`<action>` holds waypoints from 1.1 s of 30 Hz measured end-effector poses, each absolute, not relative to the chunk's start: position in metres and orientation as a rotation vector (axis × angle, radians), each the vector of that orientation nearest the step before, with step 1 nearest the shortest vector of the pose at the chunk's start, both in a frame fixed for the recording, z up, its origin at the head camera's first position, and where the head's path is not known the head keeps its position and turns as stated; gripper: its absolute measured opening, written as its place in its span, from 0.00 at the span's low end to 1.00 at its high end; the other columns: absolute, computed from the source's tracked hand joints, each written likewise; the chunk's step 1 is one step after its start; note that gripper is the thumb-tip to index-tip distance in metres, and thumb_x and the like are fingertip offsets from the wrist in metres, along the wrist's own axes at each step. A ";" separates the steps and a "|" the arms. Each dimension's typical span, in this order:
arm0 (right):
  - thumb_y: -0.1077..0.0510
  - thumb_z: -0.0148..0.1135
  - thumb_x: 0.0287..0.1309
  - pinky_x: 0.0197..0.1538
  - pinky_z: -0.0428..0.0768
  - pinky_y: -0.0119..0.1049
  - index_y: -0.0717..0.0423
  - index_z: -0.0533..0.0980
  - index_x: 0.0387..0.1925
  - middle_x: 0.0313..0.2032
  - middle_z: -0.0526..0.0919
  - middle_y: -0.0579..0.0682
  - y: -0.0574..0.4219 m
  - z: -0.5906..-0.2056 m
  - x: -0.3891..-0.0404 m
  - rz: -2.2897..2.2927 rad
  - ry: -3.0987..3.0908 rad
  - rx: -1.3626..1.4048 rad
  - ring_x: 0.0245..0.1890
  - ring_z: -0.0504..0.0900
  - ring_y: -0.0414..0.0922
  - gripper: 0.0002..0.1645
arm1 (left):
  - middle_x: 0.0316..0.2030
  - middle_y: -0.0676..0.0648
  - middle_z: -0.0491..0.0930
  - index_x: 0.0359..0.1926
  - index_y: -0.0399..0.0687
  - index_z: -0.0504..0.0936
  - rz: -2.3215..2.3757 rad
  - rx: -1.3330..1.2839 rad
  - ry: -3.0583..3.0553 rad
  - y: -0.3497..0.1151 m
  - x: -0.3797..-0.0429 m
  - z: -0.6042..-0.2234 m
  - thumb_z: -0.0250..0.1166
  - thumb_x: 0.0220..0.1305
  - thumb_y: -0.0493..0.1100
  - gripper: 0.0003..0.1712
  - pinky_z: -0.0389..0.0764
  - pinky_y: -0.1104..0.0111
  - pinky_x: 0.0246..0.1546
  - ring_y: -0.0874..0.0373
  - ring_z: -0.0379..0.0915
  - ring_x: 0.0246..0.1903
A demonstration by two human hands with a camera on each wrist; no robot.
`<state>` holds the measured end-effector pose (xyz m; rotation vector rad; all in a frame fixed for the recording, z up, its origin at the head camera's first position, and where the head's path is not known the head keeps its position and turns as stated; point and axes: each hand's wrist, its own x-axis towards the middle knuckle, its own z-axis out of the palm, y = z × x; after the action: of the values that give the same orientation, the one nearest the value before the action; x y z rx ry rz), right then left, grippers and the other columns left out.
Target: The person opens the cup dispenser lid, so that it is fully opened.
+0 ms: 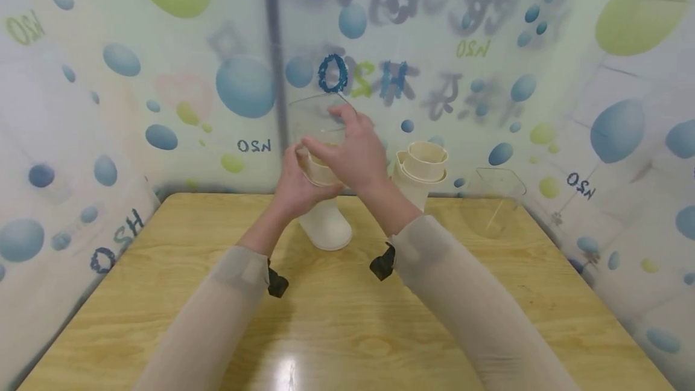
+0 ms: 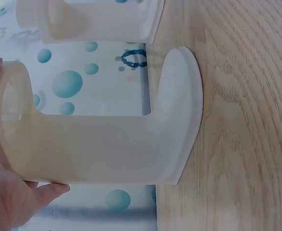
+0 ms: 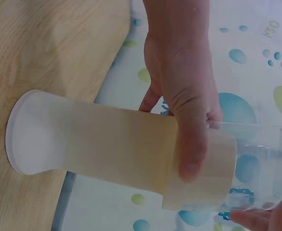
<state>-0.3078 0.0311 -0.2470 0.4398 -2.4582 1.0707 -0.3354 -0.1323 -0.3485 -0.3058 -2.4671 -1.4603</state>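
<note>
A cream plastic stand [image 1: 326,228] with a flared foot stands upright on the table near its back edge. My left hand [image 1: 301,183] grips the stand's round collar, its thumb lying across the collar in the right wrist view. A clear container [image 3: 261,166] sits at the collar, above it in the head view. My right hand [image 1: 361,152] holds the container's side with spread, bent fingers. In the left wrist view the stand [image 2: 97,149] shows its round opening beside my left hand [image 2: 10,192]. How deep the container sits in the collar is hard to see.
A second cream stand [image 1: 412,189] is at the back, right of the first and partly behind my right arm. Another clear container [image 1: 491,204] stands farther right near the back edge. A patterned curtain [image 1: 244,86] hangs behind the wooden table [image 1: 374,330].
</note>
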 end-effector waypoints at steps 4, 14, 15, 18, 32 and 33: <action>0.32 0.76 0.63 0.57 0.86 0.54 0.43 0.73 0.75 0.74 0.78 0.50 0.033 -0.247 -0.308 1.116 -2.396 0.451 0.64 0.83 0.54 0.45 | 0.80 0.39 0.55 0.86 0.51 0.45 -1.456 -0.313 -2.467 -0.132 -0.335 -0.347 0.88 0.49 0.62 0.78 0.75 0.43 0.71 0.40 0.65 0.71; 0.31 0.77 0.63 0.69 0.82 0.53 0.42 0.73 0.76 0.75 0.77 0.47 0.040 -0.252 -0.304 1.197 -2.361 0.450 0.72 0.78 0.51 0.46 | 0.83 0.40 0.53 0.88 0.54 0.43 -1.463 -0.359 -2.472 -0.135 -0.335 -0.347 0.88 0.51 0.62 0.78 0.72 0.42 0.74 0.40 0.62 0.75; 0.32 0.77 0.63 0.69 0.83 0.52 0.42 0.73 0.75 0.75 0.77 0.47 0.041 -0.252 -0.304 1.231 -2.339 0.444 0.71 0.79 0.52 0.46 | 0.83 0.39 0.53 0.88 0.54 0.43 -1.469 -0.364 -2.468 -0.135 -0.336 -0.347 0.88 0.51 0.62 0.78 0.72 0.42 0.74 0.40 0.63 0.74; 0.34 0.79 0.62 0.68 0.84 0.49 0.41 0.74 0.74 0.76 0.76 0.46 0.046 -0.255 -0.306 1.373 -2.267 0.397 0.67 0.83 0.52 0.44 | 0.83 0.38 0.54 0.89 0.54 0.41 -1.483 -0.354 -2.477 -0.136 -0.337 -0.348 0.88 0.50 0.62 0.80 0.73 0.42 0.74 0.39 0.65 0.73; 0.36 0.81 0.60 0.55 0.91 0.49 0.34 0.76 0.72 0.76 0.75 0.42 0.086 -0.231 -0.287 1.549 -2.034 0.396 0.66 0.86 0.51 0.42 | 0.81 0.35 0.58 0.90 0.51 0.40 -1.526 -0.397 -2.509 -0.144 -0.345 -0.347 0.88 0.51 0.60 0.81 0.67 0.41 0.79 0.38 0.64 0.76; 0.36 0.81 0.60 0.55 0.91 0.48 0.33 0.76 0.72 0.76 0.75 0.42 0.091 -0.229 -0.285 1.543 -2.039 0.393 0.66 0.86 0.51 0.41 | 0.81 0.35 0.58 0.90 0.51 0.40 -1.531 -0.410 -2.517 -0.145 -0.345 -0.346 0.88 0.52 0.59 0.81 0.67 0.41 0.79 0.38 0.64 0.77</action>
<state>-0.2852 0.0914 -0.2286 0.3925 -2.0387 1.5434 -0.3451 -0.1454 -0.3462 -0.4100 -2.5165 -1.5305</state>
